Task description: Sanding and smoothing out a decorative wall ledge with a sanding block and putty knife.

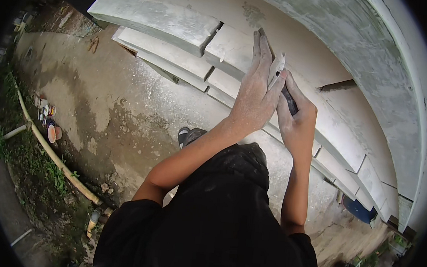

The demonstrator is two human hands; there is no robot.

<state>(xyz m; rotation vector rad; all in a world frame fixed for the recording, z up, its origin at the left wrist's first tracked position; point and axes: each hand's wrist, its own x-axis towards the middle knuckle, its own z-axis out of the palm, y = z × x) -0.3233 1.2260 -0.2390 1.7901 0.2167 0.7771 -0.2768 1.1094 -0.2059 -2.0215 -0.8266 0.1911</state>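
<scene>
Both hands, dusted with pale powder, are raised against the white plastered ledge. My left hand (255,97) has its long fingers pressed together along a crumpled pale sheet (278,64) and a dark flat tool (290,101), its thumb at the sheet's lower edge. My right hand (296,121) is closed on the tool's dark body, thumb and fingers close beside my left thumb. The tool's far end sits at the beige wall face (302,36) above the stepped ledge (335,141); its exact shape is hidden by the fingers.
Stepped white blocks (152,17) run along the wall under a curved grey band (393,71). Below are a stained concrete floor (80,76), several buckets (52,132), long pale pipes (51,153) beside weeds, and a blue container (358,211) at right. My feet stand below the ledge.
</scene>
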